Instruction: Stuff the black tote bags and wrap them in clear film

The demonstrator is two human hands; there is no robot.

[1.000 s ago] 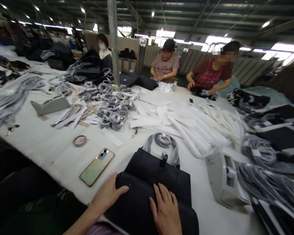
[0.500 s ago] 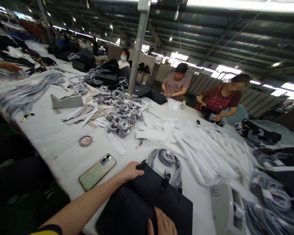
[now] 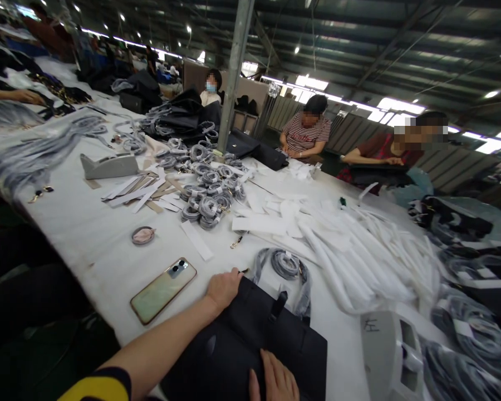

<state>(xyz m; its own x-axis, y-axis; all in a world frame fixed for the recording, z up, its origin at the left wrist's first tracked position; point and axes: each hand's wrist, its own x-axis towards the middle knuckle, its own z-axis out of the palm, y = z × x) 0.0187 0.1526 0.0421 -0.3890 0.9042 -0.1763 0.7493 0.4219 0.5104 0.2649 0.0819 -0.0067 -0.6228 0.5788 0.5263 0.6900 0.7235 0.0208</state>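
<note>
Clerk: Location of the black handbag [image 3: 250, 329], and how is it held?

Inspector: Handbag lies on the bench [image 3: 87, 231], directly before the wearer. Left hand [image 3: 223, 289] is closed over the handbag's far left corner, its fingertips partly hidden. Right hand [image 3: 275, 379] rests open on the handbag's near part, cut off by the frame.

Clerk: Principal risk?

Inspector: Creasing, in my judgement. Should one hand pull at the corner while the other presses, the panel could buckle between them, or the grip could mark the edge.

Clerk: Beyond the handbag?

Inspector: Grey wrapped handle loop [image 3: 304, 295], meeting its far edge; attachment cannot be confirmed. A wrapped strap coil [image 3: 286, 264] lies against the loop. Were the handbag pushed forward, both could bunch up. Farther beyond is a gold-coloured clasp [image 3: 235, 243]; its bare metal could scratch the panel on contact.

Clerk: To either side?

Inspector: Left of the handbag, a smartphone [image 3: 163, 291] lies near the left forearm [image 3: 167, 345]; a wide elbow sweep could displace it. Right of the handbag stands a tape dispenser [image 3: 373, 351]; sliding the handbag that way could scuff it against the hard casing.
</note>
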